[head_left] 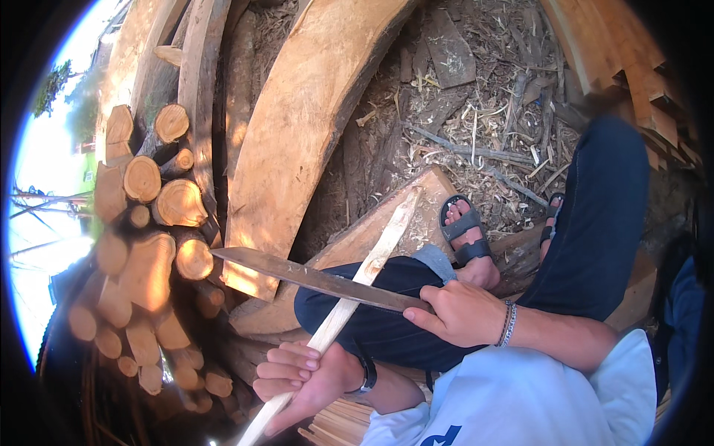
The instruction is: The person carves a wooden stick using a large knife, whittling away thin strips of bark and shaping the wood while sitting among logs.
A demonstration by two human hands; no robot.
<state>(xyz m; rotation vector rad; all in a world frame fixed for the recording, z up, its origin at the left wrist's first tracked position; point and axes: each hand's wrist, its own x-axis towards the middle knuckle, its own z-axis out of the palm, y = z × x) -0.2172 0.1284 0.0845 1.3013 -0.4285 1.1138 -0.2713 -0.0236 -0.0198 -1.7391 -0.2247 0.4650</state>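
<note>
A pale, peeled wooden stick slants from the lower left up toward the middle. My left hand is closed around its lower part, fingers wrapped over it. In my right hand is a machete, its handle hidden inside the fist. The long dark blade reaches left and lies across the stick above my left hand. Up at its far end, the stick overlaps a flat board on the ground. My knee in dark trousers is beneath the blade and stick.
Stacked cut logs fill the left side. A broad curved plank runs up from beside the blade tip. Wood shavings and sticks litter the ground ahead. Sawn timber is piled at the far right, and thin strips lie near my left wrist.
</note>
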